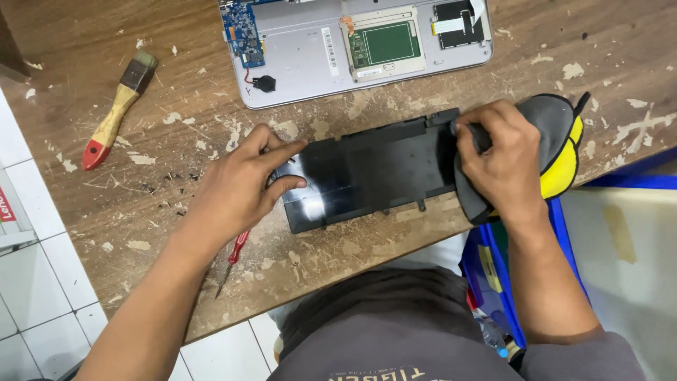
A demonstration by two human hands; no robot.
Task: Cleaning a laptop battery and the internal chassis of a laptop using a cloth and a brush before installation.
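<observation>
A long black laptop battery (374,169) lies flat on the worn wooden table (190,106). My left hand (243,187) rests on its left end, fingers spread and pressing it down. My right hand (501,159) grips a grey and yellow cloth (560,144) and presses it against the battery's right end. Behind the battery lies an opened silver laptop base (310,53) with a blue circuit board (242,32) and a green board (389,44) exposed.
A paintbrush (116,109) with a wooden handle and red tip lies at the left. A small red-handled screwdriver (234,259) sits near the front edge under my left wrist. Several tiny screws (166,189) are scattered left of my left hand. A blue crate (497,282) stands below the table at right.
</observation>
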